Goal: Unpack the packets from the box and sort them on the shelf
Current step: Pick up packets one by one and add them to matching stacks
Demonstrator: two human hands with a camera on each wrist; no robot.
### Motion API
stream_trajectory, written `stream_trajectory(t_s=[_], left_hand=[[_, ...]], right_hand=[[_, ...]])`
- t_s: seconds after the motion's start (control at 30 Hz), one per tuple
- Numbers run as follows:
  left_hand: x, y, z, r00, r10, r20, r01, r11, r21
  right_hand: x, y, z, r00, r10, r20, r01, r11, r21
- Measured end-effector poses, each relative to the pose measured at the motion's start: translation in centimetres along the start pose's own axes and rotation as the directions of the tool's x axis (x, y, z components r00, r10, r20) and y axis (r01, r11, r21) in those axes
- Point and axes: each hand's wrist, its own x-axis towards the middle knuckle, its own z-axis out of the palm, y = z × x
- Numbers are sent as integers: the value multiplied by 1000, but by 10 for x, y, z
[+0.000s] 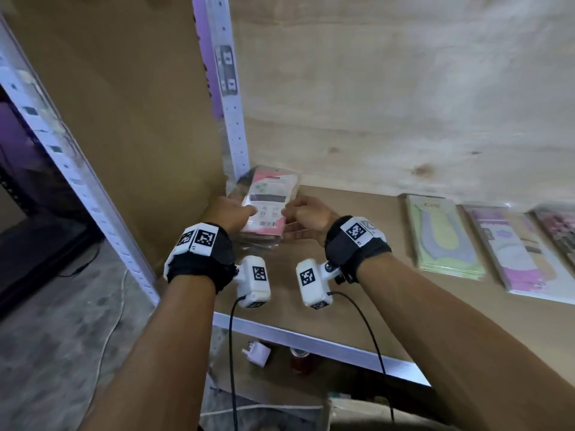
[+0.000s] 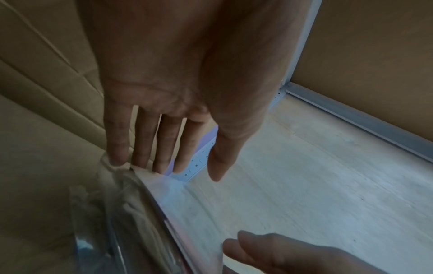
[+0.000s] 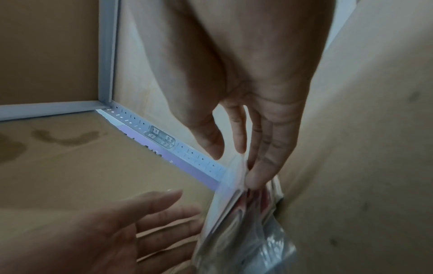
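Observation:
A stack of pink packets in clear wrap [image 1: 267,206] lies in the back left corner of the brown shelf board [image 1: 357,275]. My left hand [image 1: 231,209] is at the stack's left side and my right hand [image 1: 306,213] at its right side. In the left wrist view the left hand [image 2: 178,166] has straight fingers whose tips touch the packets' edge [image 2: 140,213]. Seen from the right wrist, my right hand [image 3: 236,166] presses straight fingers against the side of the packets [image 3: 246,222], with the thumb held apart. Neither hand curls round anything.
Further right on the shelf lie a green-yellow packet [image 1: 445,237], a purple-white packet [image 1: 522,253] and a third packet at the frame edge [image 1: 560,231]. A perforated metal upright [image 1: 231,119] and a cardboard side panel [image 1: 124,119] close the corner. A plywood wall [image 1: 404,104] stands behind.

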Motion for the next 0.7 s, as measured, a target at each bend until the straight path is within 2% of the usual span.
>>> stream_trajectory(t_s=[0.1,0.17,0.23,0.33,0.43,0.5,0.57,0.7], left_hand=[[-2,2,-1,1000,8,-25,-8,1000,24],[-7,3,-1,1000,12,-9,-11,999,34],[-13,6,-1,1000,-3,27,3,1000,21],[-24,10,6,998,-36,54,40,997,-72],[-39,24,14,1000,-19,16,22,981,-191],[-53,39,24,991,-51,126,99,906,-412],[-65,52,33,972,-48,231,162,850,-502],[-80,73,51,927,104,361,167,746,-645]], right_hand=[[2,4,4,999,-21,-35,21,1000,13],[-1,8,1,995,-70,-73,67,997,-36],[-8,11,-7,997,-45,-68,45,999,-4],[-25,19,-24,999,21,25,-23,999,47],[-48,25,-46,1000,15,23,-17,997,76],[-65,27,-65,1000,-21,-8,22,996,91],[-85,28,-83,997,-76,-17,77,992,97],[-124,30,-116,974,-215,-76,217,976,25]])
